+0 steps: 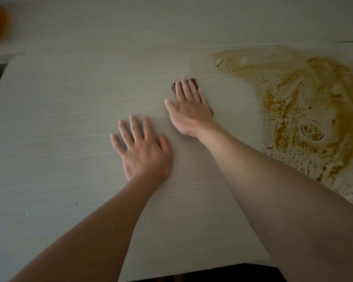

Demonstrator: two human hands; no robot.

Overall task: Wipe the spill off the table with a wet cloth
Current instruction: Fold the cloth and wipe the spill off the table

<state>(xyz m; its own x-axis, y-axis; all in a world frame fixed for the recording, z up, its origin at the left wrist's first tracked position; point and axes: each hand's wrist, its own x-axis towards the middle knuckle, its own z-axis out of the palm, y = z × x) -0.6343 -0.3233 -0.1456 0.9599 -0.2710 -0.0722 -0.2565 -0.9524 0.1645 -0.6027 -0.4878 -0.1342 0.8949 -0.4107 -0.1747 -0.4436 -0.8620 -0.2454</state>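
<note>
My left hand [143, 151] lies flat, fingers spread, holding nothing, toward the table [59, 98]'s near edge; right hand [190, 104] presses straight-fingered on the dark cloth [193, 80] mid-table, spill [306, 110] directly right of it toward the far-right corner, so right hand's nearer.

The right hand [189, 106] hides most of the dark cloth [193, 81].

Likely a home: pale wood-grain table [69, 119] against plain wall [171, 21].

Dark cloth [194, 81] flat (possibly reddish), left of smeared orange spill [306, 110].
</note>
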